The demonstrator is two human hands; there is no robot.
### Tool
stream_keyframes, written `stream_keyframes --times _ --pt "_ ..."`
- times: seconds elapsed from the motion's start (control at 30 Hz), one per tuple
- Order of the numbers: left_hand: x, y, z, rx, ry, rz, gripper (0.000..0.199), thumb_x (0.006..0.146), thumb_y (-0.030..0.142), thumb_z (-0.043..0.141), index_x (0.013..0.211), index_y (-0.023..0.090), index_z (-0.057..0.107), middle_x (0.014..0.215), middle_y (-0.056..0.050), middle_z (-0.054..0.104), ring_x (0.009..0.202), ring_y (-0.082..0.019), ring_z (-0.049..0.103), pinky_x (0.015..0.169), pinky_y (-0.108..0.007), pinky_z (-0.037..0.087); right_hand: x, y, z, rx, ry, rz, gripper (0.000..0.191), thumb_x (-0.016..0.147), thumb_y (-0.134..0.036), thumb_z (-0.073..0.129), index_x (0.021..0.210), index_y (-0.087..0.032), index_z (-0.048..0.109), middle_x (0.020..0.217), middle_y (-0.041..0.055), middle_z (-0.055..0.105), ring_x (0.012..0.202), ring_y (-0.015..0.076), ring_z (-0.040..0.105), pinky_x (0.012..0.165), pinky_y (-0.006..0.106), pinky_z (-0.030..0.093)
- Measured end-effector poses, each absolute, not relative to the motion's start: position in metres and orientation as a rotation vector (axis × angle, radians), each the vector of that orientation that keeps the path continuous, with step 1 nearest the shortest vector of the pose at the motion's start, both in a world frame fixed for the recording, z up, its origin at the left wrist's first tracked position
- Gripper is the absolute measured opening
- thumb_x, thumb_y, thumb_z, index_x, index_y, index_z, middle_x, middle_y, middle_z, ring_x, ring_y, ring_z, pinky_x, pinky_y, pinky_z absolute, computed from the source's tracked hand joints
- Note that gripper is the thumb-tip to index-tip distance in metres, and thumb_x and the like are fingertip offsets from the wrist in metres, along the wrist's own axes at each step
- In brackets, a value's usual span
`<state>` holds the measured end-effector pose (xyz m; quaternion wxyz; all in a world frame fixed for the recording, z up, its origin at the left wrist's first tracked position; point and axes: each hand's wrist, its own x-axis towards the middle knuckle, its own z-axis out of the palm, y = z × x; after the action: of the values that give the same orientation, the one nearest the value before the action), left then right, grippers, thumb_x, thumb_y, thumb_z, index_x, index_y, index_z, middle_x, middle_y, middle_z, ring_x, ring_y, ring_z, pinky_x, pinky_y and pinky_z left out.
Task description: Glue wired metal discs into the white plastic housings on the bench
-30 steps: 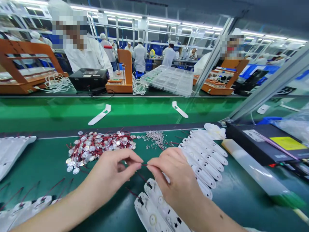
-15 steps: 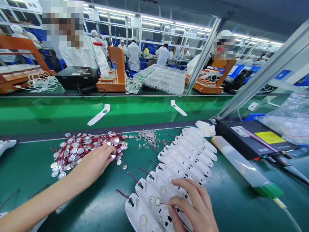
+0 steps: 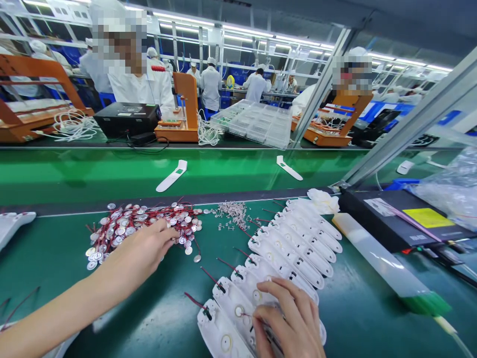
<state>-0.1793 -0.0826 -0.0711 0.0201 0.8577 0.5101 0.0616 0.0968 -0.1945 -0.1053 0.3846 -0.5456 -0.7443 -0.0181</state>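
A heap of round silvery discs with red wires [image 3: 122,226] lies on the left of the bench. My left hand [image 3: 151,246] reaches into the heap's right side, fingers bent together; what is between the fingertips is hidden. My right hand [image 3: 290,311] hovers over a row of white plastic shells [image 3: 298,243], thumb and finger pinched on the wire of one small wired disc [image 3: 239,311]. That disc is at a ring-shaped recess in a near shell; whether it is fully seated I cannot tell. Red wires stick out from the shells' left ends.
Small metal parts [image 3: 233,213] are piled beyond the shells. A black box [image 3: 395,219] and a translucent tube-like piece with a green end [image 3: 387,263] lie on the right. White handle-shaped pieces [image 3: 172,176] rest on the green belt [image 3: 231,171]. Co-workers sit across.
My right hand has brought the disc from just beside the ring onto it. My left hand stays at the heap, its fingers shifted slightly. The whole view has moved a little.
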Motion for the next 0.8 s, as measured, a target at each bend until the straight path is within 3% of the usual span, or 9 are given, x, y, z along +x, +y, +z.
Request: stream_keyframes --times 0.27,0.47,0.57,0.8 --pt "-0.148 -0.094 -0.061 2.646 1.28 0.283 0.032 0.091 0.013 0.029 0.092 0.018 0.06 0.091 -0.007 0.053 0.081 -0.021 0.052 0.07 -0.033 0.042 0.09 -0.19 -0.101 -1.333 -2.108 -0.305 0.025 0.086 -0.014 0.042 0.074 -0.027 0.059 0.106 -0.0016 0.059 0.105 0.0255 0.045 0.088 0.044 0.028" --pt "-0.137 -0.093 -0.076 2.673 1.233 0.129 0.019 0.085 0.006 0.048 0.092 0.02 0.059 0.09 -0.004 0.055 0.083 -0.022 0.053 0.073 -0.033 0.041 0.088 -0.187 -0.105 -1.32 -2.147 -0.394 0.028 0.088 -0.015 0.039 0.075 -0.029 0.06 0.105 -0.0021 0.061 0.104 0.025 0.045 0.09 0.045 0.027" --pt "-0.135 -0.093 -0.083 2.735 1.255 0.147 0.018 0.087 0.008 0.044 0.086 0.018 0.058 0.087 -0.004 0.055 0.08 -0.021 0.053 0.07 -0.032 0.042 0.086 -0.188 -0.106 -1.317 -2.165 -0.424 0.028 0.089 -0.016 0.039 0.076 -0.029 0.06 0.104 -0.0024 0.062 0.105 0.0245 0.045 0.091 0.046 0.026" --pt "-0.143 -0.092 -0.066 2.858 1.311 0.302 0.038 0.093 0.011 0.024 0.08 0.015 0.059 0.082 -0.009 0.056 0.075 -0.024 0.052 0.068 -0.038 0.042 0.093 -0.187 -0.089 -1.319 -2.02 -0.289 0.02 0.085 -0.015 0.046 0.08 -0.029 0.06 0.103 -0.0029 0.062 0.101 0.0246 0.049 0.086 0.043 0.032"
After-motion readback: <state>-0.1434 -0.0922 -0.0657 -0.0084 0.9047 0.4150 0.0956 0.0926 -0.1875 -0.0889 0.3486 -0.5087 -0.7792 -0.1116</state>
